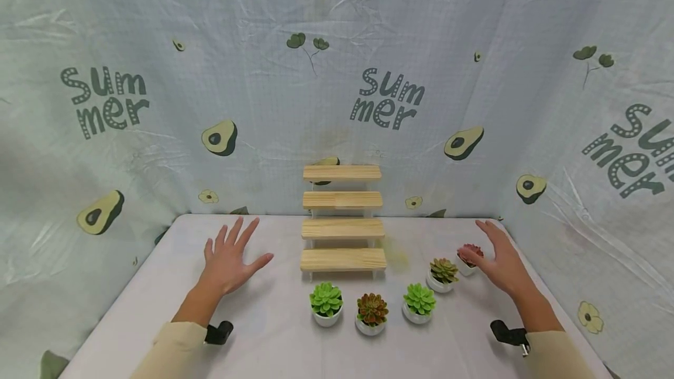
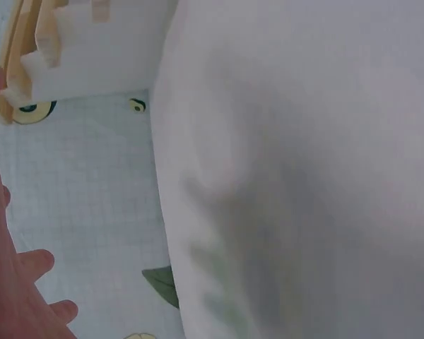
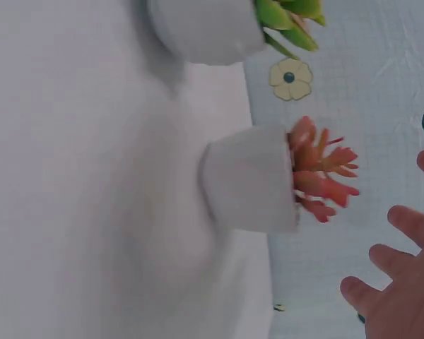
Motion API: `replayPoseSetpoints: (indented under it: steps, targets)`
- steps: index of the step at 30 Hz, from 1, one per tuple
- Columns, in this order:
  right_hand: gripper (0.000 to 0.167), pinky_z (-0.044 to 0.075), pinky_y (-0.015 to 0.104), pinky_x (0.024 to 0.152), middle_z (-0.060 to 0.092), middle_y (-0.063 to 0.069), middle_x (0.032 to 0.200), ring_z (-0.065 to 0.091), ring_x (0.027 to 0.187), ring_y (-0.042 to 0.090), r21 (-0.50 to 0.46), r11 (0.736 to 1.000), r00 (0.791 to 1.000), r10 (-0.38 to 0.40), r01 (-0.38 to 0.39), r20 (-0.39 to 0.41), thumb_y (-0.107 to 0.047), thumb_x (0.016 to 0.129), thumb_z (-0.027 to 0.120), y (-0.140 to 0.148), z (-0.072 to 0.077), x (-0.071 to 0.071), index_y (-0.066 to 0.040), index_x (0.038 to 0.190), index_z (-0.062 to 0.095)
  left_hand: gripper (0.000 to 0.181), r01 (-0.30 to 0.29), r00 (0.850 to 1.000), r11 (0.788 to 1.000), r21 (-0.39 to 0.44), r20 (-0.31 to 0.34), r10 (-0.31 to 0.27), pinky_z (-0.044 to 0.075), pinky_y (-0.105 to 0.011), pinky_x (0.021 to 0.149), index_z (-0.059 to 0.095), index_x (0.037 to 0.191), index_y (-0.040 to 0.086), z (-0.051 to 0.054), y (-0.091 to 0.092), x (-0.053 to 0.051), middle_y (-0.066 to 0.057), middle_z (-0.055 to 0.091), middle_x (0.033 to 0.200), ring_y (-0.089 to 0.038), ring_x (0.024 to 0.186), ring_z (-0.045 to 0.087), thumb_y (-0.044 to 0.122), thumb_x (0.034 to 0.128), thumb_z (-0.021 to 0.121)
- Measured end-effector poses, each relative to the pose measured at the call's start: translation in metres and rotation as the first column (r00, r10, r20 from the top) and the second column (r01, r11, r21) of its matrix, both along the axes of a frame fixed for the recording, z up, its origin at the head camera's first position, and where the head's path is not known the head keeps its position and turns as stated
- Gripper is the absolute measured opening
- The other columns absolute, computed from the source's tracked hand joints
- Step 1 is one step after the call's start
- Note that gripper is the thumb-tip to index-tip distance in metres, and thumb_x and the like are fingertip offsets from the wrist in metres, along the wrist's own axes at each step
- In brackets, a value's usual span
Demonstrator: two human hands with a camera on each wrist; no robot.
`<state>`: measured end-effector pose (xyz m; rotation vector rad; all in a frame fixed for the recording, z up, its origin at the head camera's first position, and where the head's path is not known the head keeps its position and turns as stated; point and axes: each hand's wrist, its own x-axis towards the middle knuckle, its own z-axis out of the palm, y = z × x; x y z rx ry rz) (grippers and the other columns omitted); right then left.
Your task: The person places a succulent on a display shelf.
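My left hand (image 1: 227, 262) hovers over the left side of the white table, fingers spread, holding nothing. My right hand (image 1: 502, 265) is spread above the right side, nearest a red succulent in a white pot (image 3: 251, 180), which it partly hides in the head view. Beside that stands a reddish-green succulent (image 1: 444, 271), then a bright green succulent (image 1: 419, 299). A brown-red succulent (image 1: 372, 310) and another green succulent (image 1: 326, 300) continue the curved row leftward. Behind them rises a wooden stepped shelf (image 1: 343, 228) with bare tiers.
The white tabletop (image 1: 274, 344) reaches back to a hanging cloth (image 1: 274, 92) printed with avocados and lettering. Cloth also hangs along both sides. A black wrist strap mount (image 1: 219, 333) sits at the left cuff, and a similar mount (image 1: 506, 333) at the right.
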<state>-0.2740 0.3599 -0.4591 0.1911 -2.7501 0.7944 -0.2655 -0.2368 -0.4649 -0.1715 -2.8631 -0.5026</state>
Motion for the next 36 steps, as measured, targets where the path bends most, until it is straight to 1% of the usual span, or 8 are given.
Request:
replayPoseSetpoints:
  steps: [6,10,14,18,21,24,30,36]
  targets:
    - [0.093,0.031,0.076,0.111,0.025,0.027,0.165,0.026,0.149,0.052,-0.11,0.991,0.997,-0.076,0.078,0.027,-0.053,0.093,0.071,-0.009,-0.015,0.008,-0.011,0.162,0.026,0.087,0.026,0.999,0.993,0.119,-0.028,-0.023,0.02,-0.078,0.116,0.027,0.162,0.02,-0.009,0.028,0.006,-0.022,0.023,0.168,-0.054,0.151,0.021,0.059,0.0936,0.062]
    - [0.091,0.036,0.07,0.112,0.029,0.029,0.163,0.03,0.148,0.051,-0.203,0.973,0.994,-0.103,0.111,0.045,-0.049,0.093,0.073,-0.013,-0.022,0.011,-0.009,0.162,0.028,0.084,0.065,0.998,0.962,0.265,-0.019,-0.062,0.025,-0.073,0.119,0.027,0.162,0.014,-0.018,0.045,0.007,-0.023,0.026,0.167,-0.049,0.152,0.025,0.052,0.0964,0.063]
    - [0.089,0.037,0.062,0.115,0.031,0.025,0.164,0.031,0.149,0.047,-0.319,0.936,0.987,-0.126,0.151,0.098,-0.047,0.095,0.072,-0.016,-0.027,0.013,-0.008,0.161,0.028,0.084,0.074,0.995,0.897,0.436,0.022,-0.093,0.024,-0.066,0.123,0.027,0.163,0.014,-0.024,0.061,0.009,-0.02,0.028,0.167,-0.043,0.154,0.025,0.049,0.0967,0.065]
    - [0.089,0.052,0.018,0.102,0.033,0.019,0.165,0.034,0.15,0.04,-0.445,0.869,0.973,-0.155,0.218,0.173,-0.048,0.095,0.071,-0.018,-0.032,0.015,-0.01,0.162,0.027,0.08,0.034,0.994,0.821,0.569,0.069,-0.089,0.032,-0.061,0.122,0.029,0.162,0.015,-0.028,0.076,0.01,-0.018,0.031,0.166,-0.043,0.151,0.033,0.046,0.0978,0.066]
    - [0.091,0.041,-0.005,0.08,0.034,0.019,0.164,0.034,0.15,0.038,-0.508,0.825,0.965,-0.157,0.245,0.211,-0.046,0.093,0.074,-0.019,-0.036,0.017,-0.011,0.162,0.026,0.075,-0.017,0.989,0.754,0.657,0.124,-0.086,0.044,-0.058,0.114,0.032,0.16,0.015,-0.029,0.085,0.009,-0.018,0.035,0.163,-0.043,0.144,0.044,0.043,0.0997,0.065]
    - [0.094,0.04,-0.006,0.076,0.033,0.022,0.164,0.034,0.15,0.038,-0.548,0.797,0.96,-0.139,0.254,0.242,-0.042,0.091,0.077,-0.019,-0.039,0.018,-0.011,0.163,0.024,0.066,-0.049,0.983,0.695,0.717,0.157,-0.093,0.053,-0.055,0.105,0.041,0.156,0.011,-0.03,0.093,0.006,-0.019,0.044,0.156,-0.042,0.136,0.053,0.037,0.1009,0.065]
    - [0.1,0.042,-0.004,0.074,0.033,0.022,0.164,0.04,0.147,0.035,-0.576,0.761,0.946,-0.151,0.297,0.288,-0.037,0.088,0.082,-0.016,-0.048,0.015,-0.014,0.164,0.021,0.05,-0.092,0.978,0.642,0.761,0.192,-0.087,0.061,-0.041,0.088,0.054,0.145,0.005,-0.033,0.105,0.001,-0.018,0.06,0.138,-0.033,0.122,0.062,0.025,0.1006,0.067]
    - [0.1,0.041,-0.005,0.074,0.037,0.025,0.161,0.046,0.142,0.034,-0.575,0.754,0.939,-0.164,0.317,0.302,-0.027,0.088,0.083,-0.018,-0.051,0.012,-0.011,0.164,0.02,0.04,-0.141,0.979,0.568,0.811,0.2,-0.042,0.061,-0.033,0.077,0.062,0.136,0.002,-0.037,0.11,-0.003,-0.02,0.063,0.128,-0.026,0.107,0.066,0.015,0.0979,0.068]
